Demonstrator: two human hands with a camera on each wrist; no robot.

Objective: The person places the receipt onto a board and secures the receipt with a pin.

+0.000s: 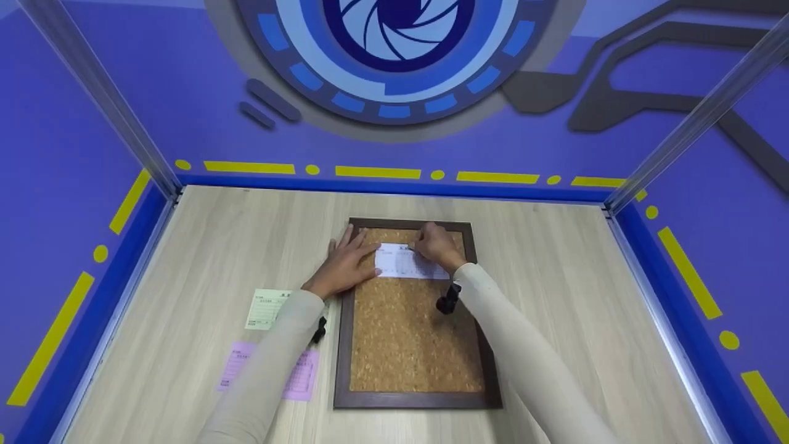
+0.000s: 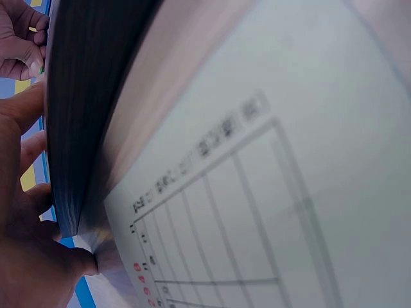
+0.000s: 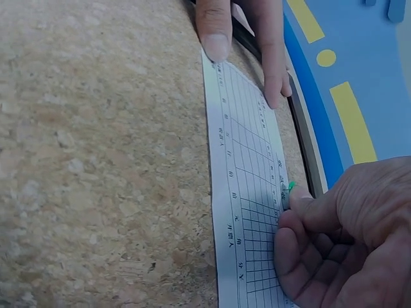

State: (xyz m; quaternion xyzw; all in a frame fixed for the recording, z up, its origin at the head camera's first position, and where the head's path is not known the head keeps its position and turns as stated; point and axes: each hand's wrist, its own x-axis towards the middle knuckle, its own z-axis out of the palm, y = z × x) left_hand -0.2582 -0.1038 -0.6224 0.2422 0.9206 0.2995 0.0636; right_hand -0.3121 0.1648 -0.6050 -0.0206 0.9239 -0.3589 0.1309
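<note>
The white slip lies crosswise on the cork, in the far part of the board, its printed lines facing up. At its far edge my right hand is curled in, thumb against forefinger, pinching something with a small green tip; it may be a pin, but my fingers cover most of it and I can't tell whether it has gone into the cork. My left hand is spread wide and grips nothing: its thumb presses the near left corner of the white slip, its forefinger touches the far left corner, and the other fingers reach out over the board's left edge. A dark brown frame runs round the cork. Left of the frame, on the pale wood-grain table, lies a green slip, partly under my left forearm, and nearer to me a purple slip, which my cream left sleeve crosses. My right sleeve passes over the frame's right side. Beyond the table's far edge stands a blue-violet wall with yellow dashes and dots.
</note>
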